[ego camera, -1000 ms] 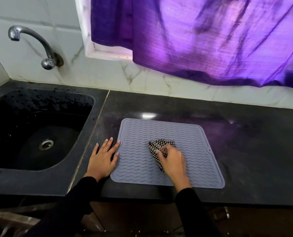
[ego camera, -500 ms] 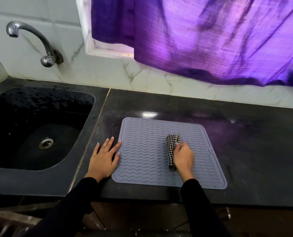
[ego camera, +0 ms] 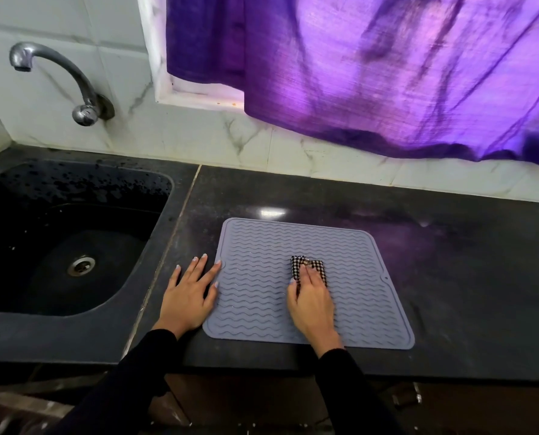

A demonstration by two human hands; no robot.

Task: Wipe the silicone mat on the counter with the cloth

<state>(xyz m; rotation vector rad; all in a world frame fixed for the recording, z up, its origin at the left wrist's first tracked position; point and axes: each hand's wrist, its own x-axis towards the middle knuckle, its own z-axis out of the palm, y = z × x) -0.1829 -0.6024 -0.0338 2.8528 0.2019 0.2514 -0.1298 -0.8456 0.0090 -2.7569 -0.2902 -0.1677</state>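
we are bracing the silicone mat [ego camera: 261, 246] at its left edge with our flat, open left hand [ego camera: 189, 295]. at mat centre our right hand [ego camera: 312, 301] is gripping the bunched checkered cloth [ego camera: 310, 269], mid-wipe. next we are probably needing strokes toward the mat's unwiped right side.

r hand [ego camera: 312, 298] w/ the checked cloth [ego camera: 309, 271] has slid back left from the mat's [ego camera: 261, 246] right part to about its middle; cloth, bunched upright 0.5 s ago, now lies flatter under the fingers.
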